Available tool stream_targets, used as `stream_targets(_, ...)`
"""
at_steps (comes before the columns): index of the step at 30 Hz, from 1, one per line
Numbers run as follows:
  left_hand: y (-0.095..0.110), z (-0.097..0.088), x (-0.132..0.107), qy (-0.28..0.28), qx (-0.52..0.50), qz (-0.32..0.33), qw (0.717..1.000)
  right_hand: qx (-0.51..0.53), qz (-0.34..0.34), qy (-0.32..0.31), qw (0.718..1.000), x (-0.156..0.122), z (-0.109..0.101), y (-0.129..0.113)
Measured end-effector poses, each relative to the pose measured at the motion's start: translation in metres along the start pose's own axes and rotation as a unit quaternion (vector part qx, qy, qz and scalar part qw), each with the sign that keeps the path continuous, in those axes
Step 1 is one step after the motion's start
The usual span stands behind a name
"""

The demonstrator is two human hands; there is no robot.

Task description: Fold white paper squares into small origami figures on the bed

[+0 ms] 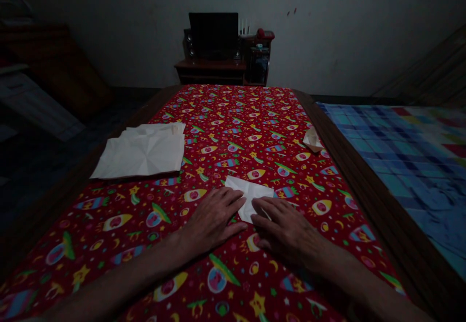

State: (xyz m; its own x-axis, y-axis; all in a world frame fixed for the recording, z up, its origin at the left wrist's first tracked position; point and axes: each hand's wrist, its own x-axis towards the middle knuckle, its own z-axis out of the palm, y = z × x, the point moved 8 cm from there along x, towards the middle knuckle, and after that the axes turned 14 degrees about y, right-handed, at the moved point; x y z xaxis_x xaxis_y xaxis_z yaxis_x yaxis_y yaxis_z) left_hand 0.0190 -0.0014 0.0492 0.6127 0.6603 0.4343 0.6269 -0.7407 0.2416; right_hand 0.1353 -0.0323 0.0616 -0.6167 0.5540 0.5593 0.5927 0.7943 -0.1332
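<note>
A small folded piece of white paper (249,190) with creases lies on the red patterned cloth (236,150). My left hand (217,214) rests at its left side, fingers stretched over the edge and thumb apart below. From the right, my right hand (287,227) lays its spread fingers on the paper's other side. Both hands partly cover the paper, so its full outline is hidden. To the left sits a stack of white paper sheets (145,152), the top one marked by creases radiating from its middle.
A small folded paper piece (312,140) lies near the cloth's right edge. Beyond the table's far end stand a dark monitor (214,33) and a red telephone (265,34). A blue plaid cloth (386,152) covers a surface on the right.
</note>
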Motion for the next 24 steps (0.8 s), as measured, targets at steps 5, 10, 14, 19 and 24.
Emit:
stream_targets(5,-0.001,0.001,0.001,0.005,-0.007,0.003,1.0,-0.013,-0.045,0.022,0.999,-0.005,-0.001,0.0)
stream_targets(10,0.0,0.002,-0.009,0.007,-0.005,0.013,1.0,-0.03,-0.071,0.042,0.996,-0.011,-0.007,0.005)
stream_targets(14,0.0,0.005,-0.015,-0.024,0.014,0.037,0.999,-0.026,-0.079,0.06,0.995,-0.008,-0.004,-0.002)
stream_targets(19,-0.011,0.004,-0.004,-0.049,0.016,0.065,0.997,-0.002,-0.078,0.031,0.996,0.006,0.016,-0.028)
stream_targets(24,-0.016,0.003,-0.008,-0.038,-0.007,0.043,0.998,0.077,0.0,0.043,0.996,0.009,0.018,-0.019)
